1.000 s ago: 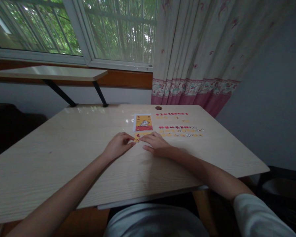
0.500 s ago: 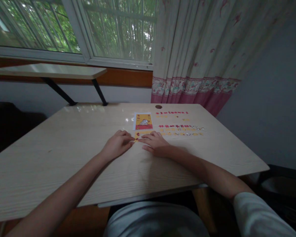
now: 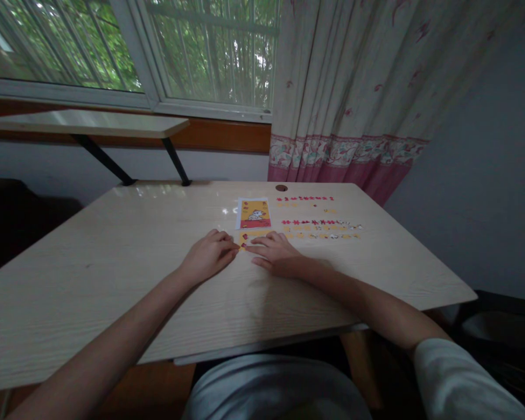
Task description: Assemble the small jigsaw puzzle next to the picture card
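A partly joined strip of yellow jigsaw puzzle pieces (image 3: pixel 244 237) with red marks lies on the table in front of me. My left hand (image 3: pixel 209 255) rests at its left side, thumb and fingers drawn together in a pinch at the edge of a corner puzzle piece. From the right, my right hand (image 3: pixel 276 254) reaches over the strip with fingers stretched and apart, the index fingertip touching the same piece. The hand hides part of the strip. Just beyond lies a picture card (image 3: pixel 254 213) showing a white animal on yellow and red.
Loose puzzle pieces lie in rows to the right: red ones (image 3: pixel 306 199) at the back, yellow and white ones (image 3: pixel 324 235) nearer. A raised shelf (image 3: pixel 87 123) on black legs stands at the back left. The curtain (image 3: pixel 345 151) hangs behind the wooden table (image 3: pixel 126 280).
Both hands stay at the strip, with only tiny finger shifts at the corner piece. The view has tilted very slightly.
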`<state>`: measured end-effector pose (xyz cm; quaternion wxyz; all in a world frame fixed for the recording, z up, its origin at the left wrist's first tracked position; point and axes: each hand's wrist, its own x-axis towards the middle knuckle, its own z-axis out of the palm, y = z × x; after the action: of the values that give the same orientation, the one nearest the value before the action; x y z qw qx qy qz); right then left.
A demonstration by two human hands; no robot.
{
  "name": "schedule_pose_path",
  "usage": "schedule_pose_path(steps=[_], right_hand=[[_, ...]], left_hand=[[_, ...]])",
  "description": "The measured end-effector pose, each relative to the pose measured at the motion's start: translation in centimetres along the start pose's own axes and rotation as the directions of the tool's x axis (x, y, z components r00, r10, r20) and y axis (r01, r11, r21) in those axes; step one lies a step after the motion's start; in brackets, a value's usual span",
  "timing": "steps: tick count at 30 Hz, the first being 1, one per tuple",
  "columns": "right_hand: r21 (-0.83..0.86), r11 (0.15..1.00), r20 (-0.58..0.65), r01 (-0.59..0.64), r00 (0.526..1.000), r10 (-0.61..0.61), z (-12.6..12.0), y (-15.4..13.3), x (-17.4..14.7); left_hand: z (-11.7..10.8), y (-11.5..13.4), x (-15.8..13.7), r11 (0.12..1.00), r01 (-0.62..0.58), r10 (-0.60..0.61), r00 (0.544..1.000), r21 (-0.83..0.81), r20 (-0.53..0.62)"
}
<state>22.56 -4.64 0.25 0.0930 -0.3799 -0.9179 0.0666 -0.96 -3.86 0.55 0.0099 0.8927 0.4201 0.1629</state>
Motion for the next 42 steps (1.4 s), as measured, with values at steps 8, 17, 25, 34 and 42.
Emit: schedule_pose_path(steps=[8, 17, 25, 34, 42], right_hand=[[0.047, 0.995, -0.091, -0.089, 0.991, 0.093, -1.6, 2.3, -0.7], [0.019, 0.961, -0.115, -0.277, 0.954, 0.278, -2.4, 4.6, -1.4], [0.04, 0.961, -0.095, -0.275, 0.956, 0.277, -1.9, 4.1, -1.0], [0.053, 0.957, -0.087, -0.285, 0.953, 0.289, -2.0, 4.0, -0.9], [0.038, 0.958, -0.091, -0.285, 0.953, 0.287, -1.9, 4.0, -0.9]], left_hand=[[0.0, -0.3, -0.1, 1.0, -0.011, 0.011, 1.0, -0.027, -0.019], [0.1, -0.4, 0.0, 0.995, -0.062, 0.064, 0.997, -0.073, 0.03], [0.2, -0.3, 0.0, 0.997, -0.07, 0.071, 0.996, -0.025, 0.045], [0.1, -0.1, 0.1, 0.996, -0.086, 0.086, 0.996, 0.011, 0.028], [0.1, -0.3, 0.0, 0.998, -0.069, 0.069, 0.997, 0.007, 0.017]])
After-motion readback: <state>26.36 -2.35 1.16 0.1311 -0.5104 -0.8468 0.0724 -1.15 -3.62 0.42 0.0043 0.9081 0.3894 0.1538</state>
